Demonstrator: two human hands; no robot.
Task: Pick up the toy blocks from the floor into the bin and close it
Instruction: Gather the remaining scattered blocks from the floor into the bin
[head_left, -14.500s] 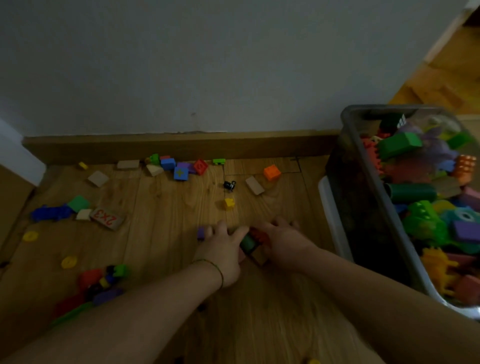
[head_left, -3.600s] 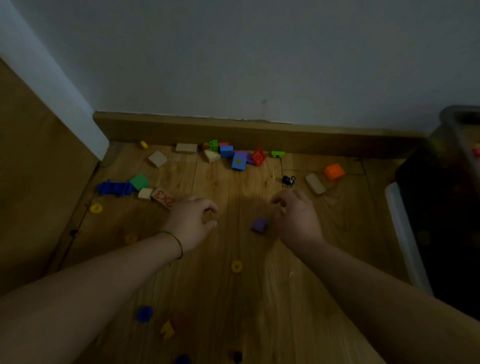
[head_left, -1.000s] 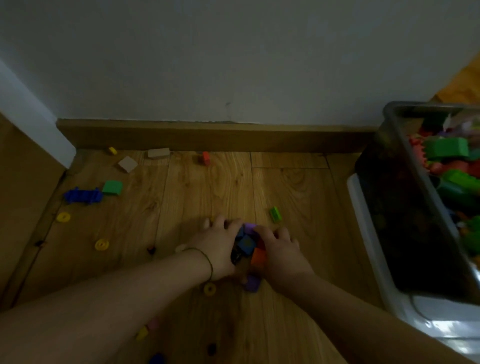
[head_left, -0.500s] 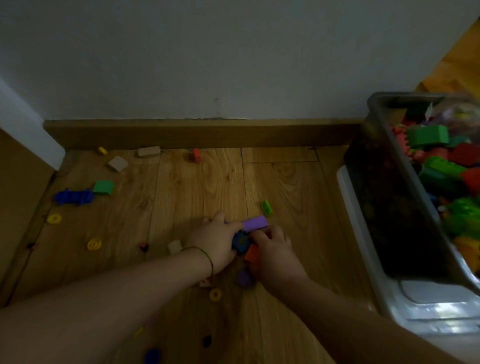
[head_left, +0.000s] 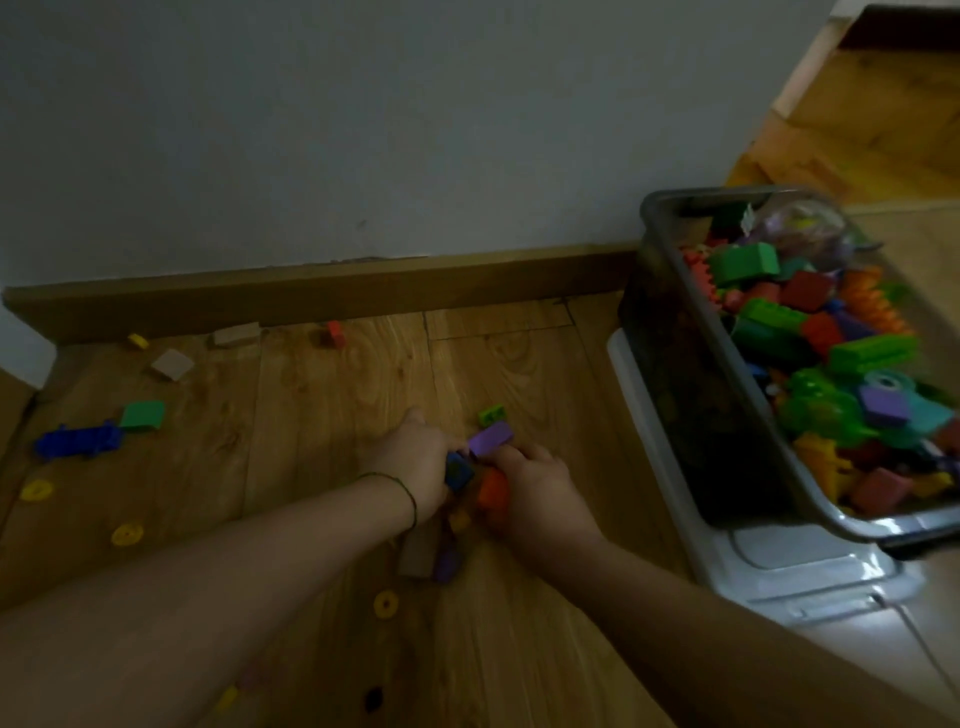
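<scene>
My left hand (head_left: 413, 465) and my right hand (head_left: 535, 493) are cupped together around a handful of blocks above the wooden floor. A purple block (head_left: 491, 439) sticks up between the fingertips, a blue block (head_left: 458, 472) lies against my left palm, and an orange block (head_left: 492, 489) against my right. A tan block (head_left: 417, 552) and a small purple piece (head_left: 447, 564) sit under my wrists. The grey bin (head_left: 675, 332), heaped with coloured toys, stands open at the right. Its white lid (head_left: 789, 577) lies beneath it.
Loose pieces are scattered on the floor: a green brick (head_left: 491, 414), a red block (head_left: 334, 334), tan blocks (head_left: 235, 335), a green tile (head_left: 142, 414), a blue toothed piece (head_left: 78, 440) and several yellow rings (head_left: 126, 534). The skirting board (head_left: 322, 291) and wall close off the far side.
Both hands, still cupped round the blocks, have lifted a little and shifted toward the bin. The view has swung right, showing more of the bin.
</scene>
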